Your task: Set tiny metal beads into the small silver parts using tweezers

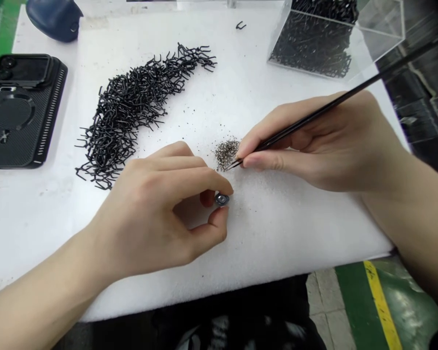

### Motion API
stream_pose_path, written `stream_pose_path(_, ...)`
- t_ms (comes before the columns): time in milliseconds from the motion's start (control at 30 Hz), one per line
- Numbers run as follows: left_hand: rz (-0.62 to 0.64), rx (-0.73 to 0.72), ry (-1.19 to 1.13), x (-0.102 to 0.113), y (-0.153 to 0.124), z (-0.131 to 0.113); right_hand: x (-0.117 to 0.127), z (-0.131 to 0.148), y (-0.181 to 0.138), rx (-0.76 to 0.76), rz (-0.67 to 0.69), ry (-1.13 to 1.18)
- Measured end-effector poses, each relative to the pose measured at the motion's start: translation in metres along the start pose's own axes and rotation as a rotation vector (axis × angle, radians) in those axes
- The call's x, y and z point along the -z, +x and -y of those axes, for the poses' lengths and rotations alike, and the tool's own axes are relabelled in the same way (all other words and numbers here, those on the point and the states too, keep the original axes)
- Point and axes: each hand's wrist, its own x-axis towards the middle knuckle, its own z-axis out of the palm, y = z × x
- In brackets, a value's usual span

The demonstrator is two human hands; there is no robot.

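Surface: a white foam sheet [277, 233] over the bench.

The left hand [156, 214] lies mid-sheet, towards the near edge. Its thumb and forefinger are pinched on a small round dark metal piece [222, 199]. We cannot tell whether the piece touches the foam or hangs just above it.

The right hand [324, 141] is closed pen-fashion round slim black tweezers [314, 115]. Their tips are at the near fringe of a little heap of tiny grey metallic grains [226, 151], just beyond the round piece. A grain may be between the tips, but it is too small for us to see.

Around them:
- A loose pile of black bent wire clips [131, 107] spreads from the centre towards the left edge.
- One stray black clip [241, 25] lies by the far edge.
- A clear plastic box [379, 29] at the far right corner holds more clips.
- A black phone in a ribbed case [20, 112] lies at the left edge.
- A dark blue rounded object [54, 17] sits at the far left corner.

Our judgement on handling: the grains are minute and would scatter easily. We would:
- work from the heap's fringe and take one grain at a time, not dig into the middle;
- squeeze the tweezers lightly so a grain does not flick away;
- plant the heel of the right hand on the foam for steadiness;
- hold the round piece level and close to the heap.
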Motion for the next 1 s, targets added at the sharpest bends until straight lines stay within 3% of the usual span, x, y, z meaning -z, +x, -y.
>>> stream_pose_path(167, -0.014, 0.081, 0.017, 0.0007, 0.0010, -0.0021, 0.0015, 0.0048, -0.0001, -0.014, -0.063, 0.049)
stream_pose_path(400, -0.038, 0.073, 0.034, 0.0002, 0.0004, -0.0036, 0.0006, 0.0059, -0.0035, 0.008, 0.088, 0.110)
stream_pose_path(633, -0.039, 0.105, 0.029, 0.0013, -0.0003, -0.0034, 0.0001, 0.0033, -0.0037, 0.106, 0.107, 0.014)
stream_pose_path(1000, -0.046, 0.086, 0.029, -0.0002, -0.0004, -0.0026, -0.0016, 0.0045, -0.0038, 0.103, 0.112, 0.025)
